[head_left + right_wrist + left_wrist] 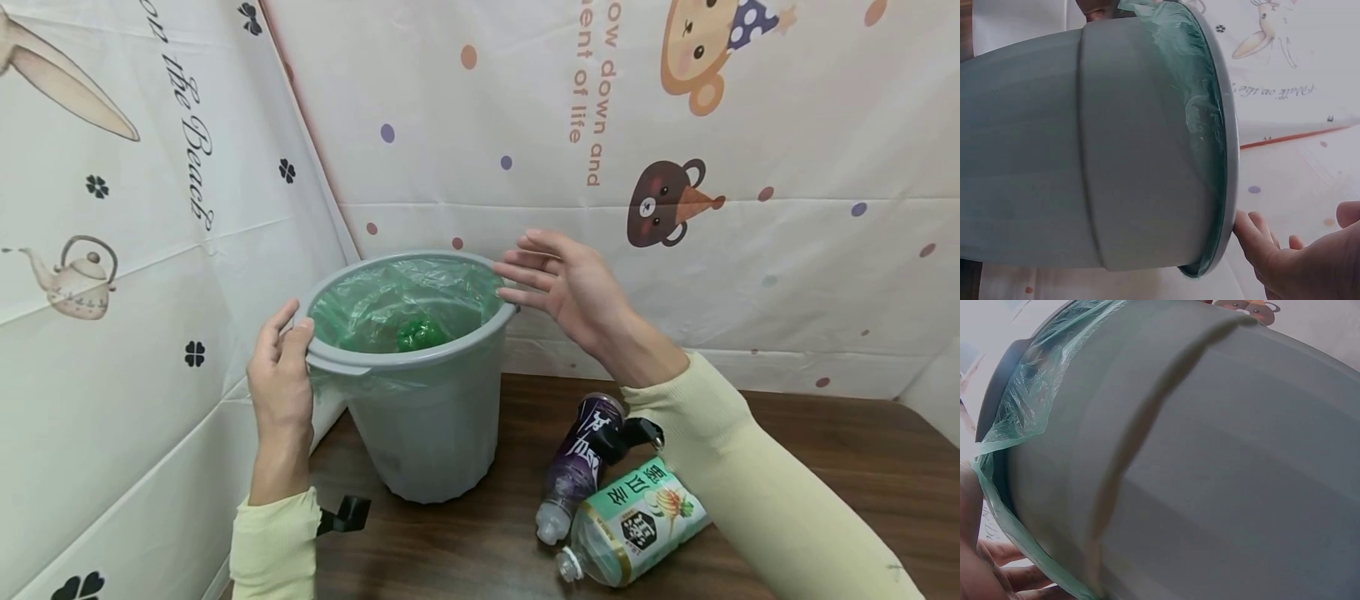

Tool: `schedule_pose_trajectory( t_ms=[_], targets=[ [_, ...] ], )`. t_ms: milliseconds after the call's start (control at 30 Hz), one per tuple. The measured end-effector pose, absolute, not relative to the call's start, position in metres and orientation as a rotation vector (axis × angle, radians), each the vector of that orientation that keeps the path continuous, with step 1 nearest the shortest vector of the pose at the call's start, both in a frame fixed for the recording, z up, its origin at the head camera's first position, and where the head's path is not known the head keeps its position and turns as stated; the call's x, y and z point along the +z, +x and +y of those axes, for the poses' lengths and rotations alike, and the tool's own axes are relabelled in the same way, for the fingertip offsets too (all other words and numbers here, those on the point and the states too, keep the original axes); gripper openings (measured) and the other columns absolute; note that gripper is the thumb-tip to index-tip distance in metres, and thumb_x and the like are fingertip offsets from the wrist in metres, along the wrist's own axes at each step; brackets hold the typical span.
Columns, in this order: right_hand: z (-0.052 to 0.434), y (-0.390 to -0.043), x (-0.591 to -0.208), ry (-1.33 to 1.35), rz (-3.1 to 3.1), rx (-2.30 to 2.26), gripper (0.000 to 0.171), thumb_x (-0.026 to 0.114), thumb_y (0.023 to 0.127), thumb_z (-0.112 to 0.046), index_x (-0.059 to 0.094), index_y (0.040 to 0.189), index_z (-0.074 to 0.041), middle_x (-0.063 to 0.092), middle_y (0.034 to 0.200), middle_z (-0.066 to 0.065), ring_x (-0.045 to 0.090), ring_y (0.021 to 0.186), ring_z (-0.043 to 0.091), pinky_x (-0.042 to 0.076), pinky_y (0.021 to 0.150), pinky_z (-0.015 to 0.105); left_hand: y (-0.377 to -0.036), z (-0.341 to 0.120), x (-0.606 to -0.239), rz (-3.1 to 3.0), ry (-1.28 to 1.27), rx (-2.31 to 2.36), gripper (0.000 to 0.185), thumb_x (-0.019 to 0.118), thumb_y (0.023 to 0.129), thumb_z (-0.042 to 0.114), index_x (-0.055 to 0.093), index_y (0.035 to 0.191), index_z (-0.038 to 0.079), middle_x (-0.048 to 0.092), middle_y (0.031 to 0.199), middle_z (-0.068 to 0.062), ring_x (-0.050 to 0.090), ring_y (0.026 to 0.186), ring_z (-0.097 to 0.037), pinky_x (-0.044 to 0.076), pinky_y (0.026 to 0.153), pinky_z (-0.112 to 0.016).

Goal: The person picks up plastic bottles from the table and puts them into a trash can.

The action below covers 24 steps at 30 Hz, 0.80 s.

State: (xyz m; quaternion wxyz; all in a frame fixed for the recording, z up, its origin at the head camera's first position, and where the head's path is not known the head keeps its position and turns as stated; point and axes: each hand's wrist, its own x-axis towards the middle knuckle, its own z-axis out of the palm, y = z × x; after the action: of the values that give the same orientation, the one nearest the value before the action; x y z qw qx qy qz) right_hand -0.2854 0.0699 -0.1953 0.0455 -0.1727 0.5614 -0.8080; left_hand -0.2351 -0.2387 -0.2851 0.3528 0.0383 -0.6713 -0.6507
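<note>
Grey bin [435, 417] stands on the tabletop [825, 450], lined with a green bag [405, 300]. Left hand [281, 375] grips the rim; right hand [562, 283] is open, fingertips at the far rim. Advise seating the liner evenly and keeping the bin steady.

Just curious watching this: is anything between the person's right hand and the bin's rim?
Nothing visible. The right hand is open at the far-right edge of the bin, fingertips at its rim. The two bottles lie lower on the table, under the forearm, out of the way.
</note>
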Motion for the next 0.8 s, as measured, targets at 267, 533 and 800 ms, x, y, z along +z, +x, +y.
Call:
schedule_pose_trajectory(
  t_ms=[267,533,800],
  targets=[
    [0.083,-0.279,-0.201,-0.530,1.738,-2.462,0.036,0.047,0.113,-0.024,0.045,0.143,-0.004,0.047,0.148,0.025,0.054,0.139,0.040,0.055,0.101,0.047,-0.234,-0.239,-0.285,-1.734,0.098,-1.697,0.047,0.057,0.109,0.036,0.057,0.154,0.022,0.063,0.128,-0.013,0.061,0.111,-0.023,0.045,0.093,-0.030],
    [0.100,-0.269,-0.207,-0.512,1.709,-2.489,0.024,0.044,0.114,-0.022,0.054,0.129,-0.007,0.046,0.149,0.022,0.050,0.142,0.039,0.053,0.103,0.048,-0.233,-0.239,-0.284,-1.740,0.096,-1.699,0.047,0.057,0.109,0.036,0.057,0.155,0.022,0.063,0.130,-0.014,0.061,0.113,-0.023,0.045,0.094,-0.030],
    [0.112,-0.258,-0.215,-0.509,1.700,-2.486,0.026,0.045,0.115,-0.025,0.049,0.133,-0.007,0.047,0.148,0.019,0.047,0.144,0.038,0.052,0.105,0.046,-0.232,-0.239,-0.283,-1.736,0.105,-1.700,0.047,0.057,0.109,0.035,0.057,0.154,0.021,0.064,0.127,-0.014,0.062,0.111,-0.023,0.046,0.092,-0.030]
  ],
)
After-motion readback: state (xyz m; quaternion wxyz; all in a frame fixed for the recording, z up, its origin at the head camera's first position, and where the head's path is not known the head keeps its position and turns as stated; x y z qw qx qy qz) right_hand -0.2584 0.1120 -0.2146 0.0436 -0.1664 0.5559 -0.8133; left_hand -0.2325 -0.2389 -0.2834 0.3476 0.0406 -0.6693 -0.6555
